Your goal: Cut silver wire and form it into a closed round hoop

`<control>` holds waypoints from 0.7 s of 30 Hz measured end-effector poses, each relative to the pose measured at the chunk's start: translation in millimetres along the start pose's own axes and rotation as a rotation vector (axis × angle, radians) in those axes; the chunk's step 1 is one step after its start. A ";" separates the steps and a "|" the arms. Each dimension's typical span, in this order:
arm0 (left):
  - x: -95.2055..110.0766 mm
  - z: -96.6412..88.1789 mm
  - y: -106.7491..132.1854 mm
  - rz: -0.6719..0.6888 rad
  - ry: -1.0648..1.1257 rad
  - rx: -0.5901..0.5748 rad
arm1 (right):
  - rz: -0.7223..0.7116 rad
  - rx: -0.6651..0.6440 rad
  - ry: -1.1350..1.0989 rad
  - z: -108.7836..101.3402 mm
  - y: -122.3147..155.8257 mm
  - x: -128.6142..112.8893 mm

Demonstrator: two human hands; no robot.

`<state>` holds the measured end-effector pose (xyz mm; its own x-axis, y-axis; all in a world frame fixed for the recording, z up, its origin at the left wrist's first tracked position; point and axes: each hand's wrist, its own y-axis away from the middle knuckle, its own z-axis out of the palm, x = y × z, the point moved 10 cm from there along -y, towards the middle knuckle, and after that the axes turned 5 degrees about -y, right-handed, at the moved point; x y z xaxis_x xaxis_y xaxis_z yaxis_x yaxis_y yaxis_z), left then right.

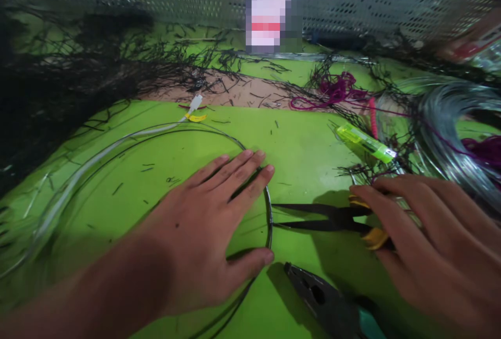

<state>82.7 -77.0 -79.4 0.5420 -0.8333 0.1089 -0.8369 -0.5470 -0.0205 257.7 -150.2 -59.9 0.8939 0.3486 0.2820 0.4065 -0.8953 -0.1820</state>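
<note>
My left hand (211, 224) lies flat on the green table (301, 151), fingers stretched out, pressing a thin metal wire ring (269, 214) that loops round to the left. My right hand (426, 245) has its fingers closed over the yellow handles of black scissors (313, 217), whose slightly parted blades point left at the ring's right side, next to my left fingertips. A white cable with a yellow tag (194, 109) runs along the ring's far edge.
Black pliers with teal handles (324, 302) lie at the front, below the scissors. A yellow-green lighter (366, 142) lies to the right. Coiled metal wire (454, 130), purple thread (336, 91) and black fibre scraps (58, 94) crowd the back. A perforated metal wall stands behind.
</note>
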 end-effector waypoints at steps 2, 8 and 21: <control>-3.1 0.8 -3.9 -0.007 0.018 -0.019 | -0.045 -0.028 0.038 3.8 -1.1 -2.3; -6.9 1.9 -7.8 -0.002 0.073 -0.034 | -0.064 -0.009 0.044 -2.2 -6.6 -2.3; -8.7 2.3 -6.4 0.013 0.081 -0.017 | 0.015 -0.017 -0.026 -4.5 -10.5 3.0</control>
<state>83.5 -66.4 -82.5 0.5235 -0.8309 0.1885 -0.8455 -0.5340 -0.0060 255.2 -141.0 -52.8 0.9043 0.3423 0.2550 0.3903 -0.9049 -0.1695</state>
